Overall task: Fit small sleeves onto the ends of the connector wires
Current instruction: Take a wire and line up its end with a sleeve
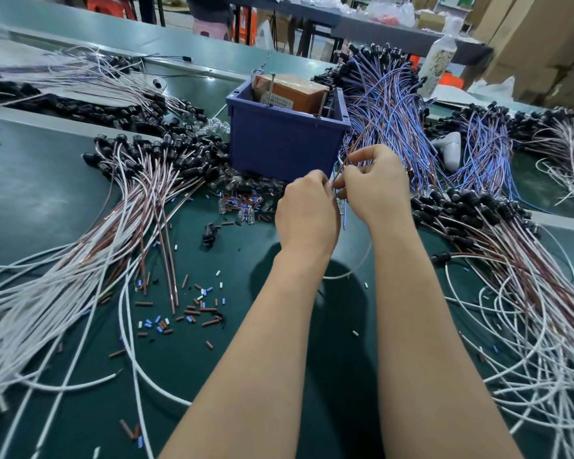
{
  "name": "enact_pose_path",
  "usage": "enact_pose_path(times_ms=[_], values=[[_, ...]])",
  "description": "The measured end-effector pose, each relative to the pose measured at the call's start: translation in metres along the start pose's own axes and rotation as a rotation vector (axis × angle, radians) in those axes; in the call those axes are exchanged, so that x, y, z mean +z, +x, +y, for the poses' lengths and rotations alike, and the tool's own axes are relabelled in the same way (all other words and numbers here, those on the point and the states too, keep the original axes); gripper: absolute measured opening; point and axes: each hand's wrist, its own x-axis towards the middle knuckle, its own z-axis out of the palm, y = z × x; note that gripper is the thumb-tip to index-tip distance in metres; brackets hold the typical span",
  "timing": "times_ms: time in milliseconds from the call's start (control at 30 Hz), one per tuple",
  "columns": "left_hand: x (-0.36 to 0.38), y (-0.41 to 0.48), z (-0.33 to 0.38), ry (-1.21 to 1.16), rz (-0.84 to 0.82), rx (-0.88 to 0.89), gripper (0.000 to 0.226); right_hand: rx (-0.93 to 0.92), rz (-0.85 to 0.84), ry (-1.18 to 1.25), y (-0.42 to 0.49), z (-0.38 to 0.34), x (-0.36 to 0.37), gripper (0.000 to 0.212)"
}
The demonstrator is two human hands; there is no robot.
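Both hands meet in front of a blue bin. My right hand (375, 183) pinches thin connector wires (344, 213), brown and blue, whose ends hang down between the hands. My left hand (307, 207) has its fingertips curled at the same wire ends; whether it holds a sleeve is hidden. Loose small sleeves (193, 309), brown, blue and white, lie scattered on the green mat, with a denser heap of sleeves (242, 202) just left of the hands.
The blue bin (279, 144) holds a brown block. Bundles of white and brown wires with black connectors (140, 150) spread left; blue-brown wire bundles (388, 104) and white wire bundles (527, 293) fill the right. A bottle (439, 61) stands at the back.
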Motion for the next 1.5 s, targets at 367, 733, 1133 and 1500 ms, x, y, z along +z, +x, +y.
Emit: enact_pose_path(times_ms=[367,733,1133,1500], values=[[-0.024,0.011,0.0,-0.595,0.365,0.005,0.004,-0.092,0.169,0.233,0.0,-0.005,-0.002,0.032],[-0.049,0.031,-0.026,-1.036,0.254,-0.476,0.02,-0.181,0.251,0.341,-0.004,-0.009,0.0,0.02],[-0.049,0.026,-0.028,-1.352,0.023,-0.674,0.029,0.017,0.169,0.463,0.002,-0.003,-0.001,0.024],[-0.028,0.031,-0.046,-0.683,0.187,-0.435,0.022,-0.056,0.098,0.406,0.0,0.002,0.005,0.036]])
